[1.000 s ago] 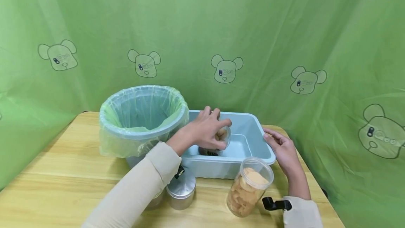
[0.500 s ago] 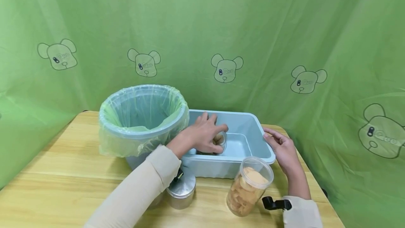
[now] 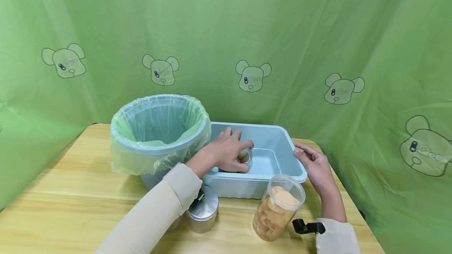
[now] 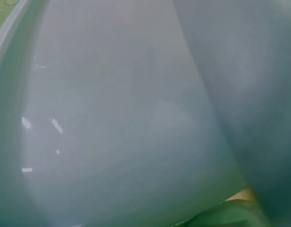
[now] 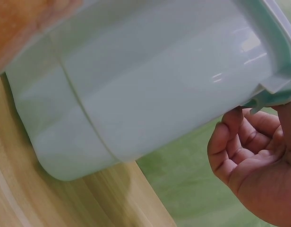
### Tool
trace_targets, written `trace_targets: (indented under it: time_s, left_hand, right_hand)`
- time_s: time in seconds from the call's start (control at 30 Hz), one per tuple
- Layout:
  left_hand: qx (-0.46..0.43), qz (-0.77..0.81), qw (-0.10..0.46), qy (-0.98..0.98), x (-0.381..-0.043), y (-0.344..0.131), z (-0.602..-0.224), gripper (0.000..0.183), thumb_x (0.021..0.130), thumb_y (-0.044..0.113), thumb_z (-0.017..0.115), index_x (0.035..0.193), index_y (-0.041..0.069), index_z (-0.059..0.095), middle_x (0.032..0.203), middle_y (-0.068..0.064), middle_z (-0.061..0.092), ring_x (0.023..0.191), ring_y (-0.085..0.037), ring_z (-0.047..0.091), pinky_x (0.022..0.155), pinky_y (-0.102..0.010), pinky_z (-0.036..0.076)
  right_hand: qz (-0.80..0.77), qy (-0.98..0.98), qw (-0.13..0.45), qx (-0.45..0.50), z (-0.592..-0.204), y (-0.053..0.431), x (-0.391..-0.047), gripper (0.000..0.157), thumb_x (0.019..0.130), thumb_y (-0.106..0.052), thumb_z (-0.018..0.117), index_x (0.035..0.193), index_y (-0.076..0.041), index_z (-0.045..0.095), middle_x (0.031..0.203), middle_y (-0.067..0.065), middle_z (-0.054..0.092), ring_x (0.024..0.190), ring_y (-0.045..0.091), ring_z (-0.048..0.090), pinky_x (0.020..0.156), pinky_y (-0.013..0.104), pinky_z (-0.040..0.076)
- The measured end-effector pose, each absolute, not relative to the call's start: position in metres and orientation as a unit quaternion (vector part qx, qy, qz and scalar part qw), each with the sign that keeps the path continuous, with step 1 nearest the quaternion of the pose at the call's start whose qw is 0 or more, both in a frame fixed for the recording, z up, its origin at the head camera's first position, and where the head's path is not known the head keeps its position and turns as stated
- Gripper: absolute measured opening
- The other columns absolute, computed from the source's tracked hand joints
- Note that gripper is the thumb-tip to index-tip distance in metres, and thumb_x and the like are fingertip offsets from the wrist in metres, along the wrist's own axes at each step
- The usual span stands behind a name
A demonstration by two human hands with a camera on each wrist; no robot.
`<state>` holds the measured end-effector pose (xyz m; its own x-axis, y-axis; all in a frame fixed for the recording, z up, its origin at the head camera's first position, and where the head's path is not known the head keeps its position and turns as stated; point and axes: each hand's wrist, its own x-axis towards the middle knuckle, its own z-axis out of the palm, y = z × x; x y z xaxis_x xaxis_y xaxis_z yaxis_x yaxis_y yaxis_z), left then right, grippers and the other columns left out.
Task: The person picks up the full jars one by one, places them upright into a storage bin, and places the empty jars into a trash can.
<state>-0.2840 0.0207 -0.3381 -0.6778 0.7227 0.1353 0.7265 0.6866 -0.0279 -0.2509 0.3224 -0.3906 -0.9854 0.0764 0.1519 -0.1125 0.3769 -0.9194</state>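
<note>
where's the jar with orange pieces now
In the head view, the jar of orange pieces is on the wooden table, by the blue basin, near its front right corner, left of the right hand.

Light-blue rectangular tub point(image 3: 234, 186), upright, open-topped; clear jar point(image 3: 250, 156) inside, mostly hidden, rim showing, exact tilt unclear.

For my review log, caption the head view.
Left hand grips a clear jar inside the blue tub; right hand holds its rim.

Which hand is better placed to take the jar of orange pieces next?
Probably the right hand: it holds the tub close to the jar of orange pieces. The left hand reaches into the tub, gripping another jar, and is farther away.
</note>
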Motion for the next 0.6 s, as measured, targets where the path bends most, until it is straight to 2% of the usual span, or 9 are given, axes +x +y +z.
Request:
trace_targets:
  time_s: [0.3, 0.6]
  left_hand:
    - [-0.392, -0.011, 0.047, -0.919, -0.2806, 0.0198, -0.3373, 0.057, 0.082, 0.057, 0.051, 0.135, 0.036, 0.043, 0.105, -0.001, 0.038, 0.093, -0.022, 0.030, 0.075, -0.033, 0.030]
    - [-0.397, -0.004, 0.032, -0.917, -0.2787, 0.0186, -0.3322, 0.060, 0.084, 0.060, 0.051, 0.138, 0.035, 0.041, 0.104, -0.001, 0.038, 0.093, -0.021, 0.030, 0.074, -0.032, 0.030]
  right_hand:
    - [0.558, -0.826, 0.085, 0.014, -0.3940, 0.3226, -0.2514, 0.058, 0.092, -0.046, 0.056, 0.138, -0.010, 0.050, 0.113, 0.011, 0.060, 0.087, 0.014, 0.062, 0.068, 0.029, 0.054]
    - [0.568, -0.818, 0.086, 0.017, -0.3908, 0.3224, -0.2506, 0.057, 0.092, -0.044, 0.057, 0.137, -0.009, 0.051, 0.110, 0.008, 0.062, 0.087, 0.014, 0.063, 0.069, 0.029, 0.054]
